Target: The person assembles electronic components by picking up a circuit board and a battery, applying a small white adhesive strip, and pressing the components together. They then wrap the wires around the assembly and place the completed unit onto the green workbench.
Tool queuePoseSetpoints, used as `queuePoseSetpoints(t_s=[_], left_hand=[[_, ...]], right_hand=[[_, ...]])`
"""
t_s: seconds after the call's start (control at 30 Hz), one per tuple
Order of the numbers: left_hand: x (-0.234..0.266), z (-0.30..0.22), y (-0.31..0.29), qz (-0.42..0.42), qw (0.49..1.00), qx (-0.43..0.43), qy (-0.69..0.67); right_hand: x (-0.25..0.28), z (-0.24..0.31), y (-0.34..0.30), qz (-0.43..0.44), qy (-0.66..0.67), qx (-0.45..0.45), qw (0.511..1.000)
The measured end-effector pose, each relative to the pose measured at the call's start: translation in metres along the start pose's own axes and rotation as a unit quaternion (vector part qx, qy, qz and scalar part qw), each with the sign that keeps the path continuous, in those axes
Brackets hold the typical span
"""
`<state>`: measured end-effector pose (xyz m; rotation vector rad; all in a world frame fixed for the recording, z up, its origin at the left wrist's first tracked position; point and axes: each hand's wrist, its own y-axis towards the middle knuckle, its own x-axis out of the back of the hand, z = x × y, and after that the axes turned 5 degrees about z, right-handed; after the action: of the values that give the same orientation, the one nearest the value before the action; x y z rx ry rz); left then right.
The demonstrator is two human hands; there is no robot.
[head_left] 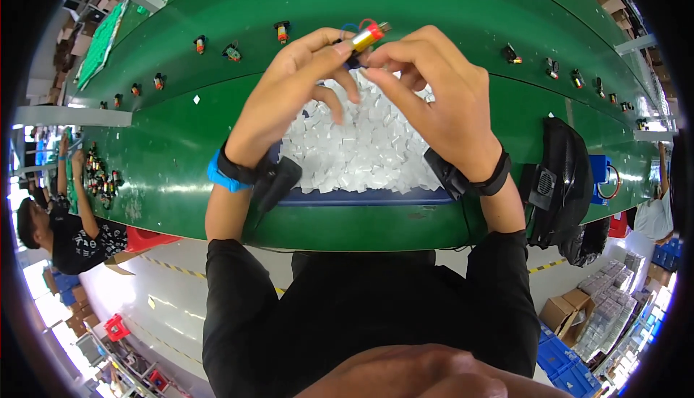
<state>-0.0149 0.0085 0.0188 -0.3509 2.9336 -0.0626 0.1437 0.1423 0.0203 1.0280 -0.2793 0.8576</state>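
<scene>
Over the tray, my left hand [285,91] pinches a small motor [366,37] between thumb and forefinger, its other fingers hanging loose. The motor has a gold and silver body, a red end, and red and blue wires looping over it; it tilts up to the right. My right hand [452,91] is closed in a pinch close beside the motor's lower side. Whether its fingertips hold anything small cannot be made out. Below both hands, a dark blue tray [369,197] is filled with white slips [354,156].
More small motors [282,32] stand spaced along the green table [188,145], left and right. A black bag [564,174] lies right of my forearm, beside a blue box [600,175]. At the far left, a co-worker [61,217] sits near a cluster of motors [101,181].
</scene>
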Motion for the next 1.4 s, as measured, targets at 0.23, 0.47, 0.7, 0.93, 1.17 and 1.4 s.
queuePoseSetpoints(t_s=[0.23,0.47,0.7,0.93,1.17,1.4], left_hand=[[0.086,0.019,0.107,0.006,0.880,0.214,0.423],[0.072,0.051,0.239,0.065,0.622,-0.084,0.776],[-0.117,0.129,0.310,0.171,0.660,-0.316,0.659],[-0.121,0.115,0.308,0.128,0.718,-0.168,0.664],[-0.029,0.011,0.111,0.065,0.990,0.023,0.120],[-0.010,0.003,0.014,-0.009,0.998,-0.053,0.038]], right_hand=[[0.006,0.031,-0.017,0.082,-0.022,0.126,0.988],[0.007,0.041,-0.016,0.054,-0.077,0.163,0.982],[0.025,0.040,-0.014,0.038,-0.078,0.153,0.984],[0.028,0.027,-0.009,0.021,-0.077,0.150,0.985],[0.031,0.004,0.002,-0.047,-0.103,0.086,0.990],[0.023,-0.018,0.011,0.006,-0.119,0.017,0.993]])
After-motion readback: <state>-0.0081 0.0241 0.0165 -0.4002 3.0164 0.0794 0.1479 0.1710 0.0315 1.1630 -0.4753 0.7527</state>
